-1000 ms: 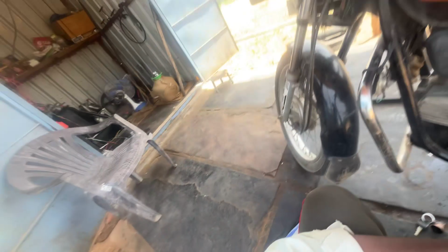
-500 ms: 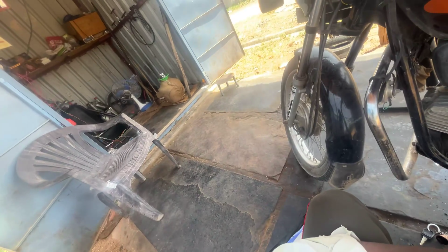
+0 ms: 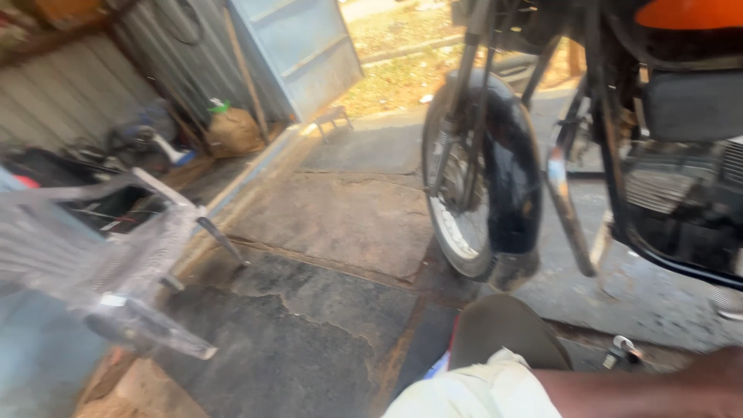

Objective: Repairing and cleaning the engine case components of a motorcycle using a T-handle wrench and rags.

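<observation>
We look down from the head camera at a cracked, oil-dark concrete floor [image 3: 325, 340] in a workshop. At the bottom right edge, 1 bare forearm [image 3: 642, 391] of ours stretches toward the right, its sleeve [image 3: 472, 391] pale and cream-coloured; the hand itself runs out of the picture, so we cannot tell whether its fingers are spread, pressed together or pinching anything. The other hand is not in view. Just above the forearm sits a dark rounded shape [image 3: 507, 329], likely our knee. Nearest the arm, a small metal part [image 3: 623, 350] lies on the floor just to the right of the knee. Directly ahead stands a motorcycle: its front wheel [image 3: 464, 186] with a black mudguard [image 3: 515, 178] rests on the floor, the engine [image 3: 689, 201] sits to the right, and an orange tank [image 3: 696, 11] shows at the top right corner. On the left, blurred, a white plastic chair [image 3: 101, 255] lies tipped over. Behind it runs a corrugated metal wall [image 3: 70, 93], with a brown sack [image 3: 232, 130] against a light blue door [image 3: 302, 46].
</observation>
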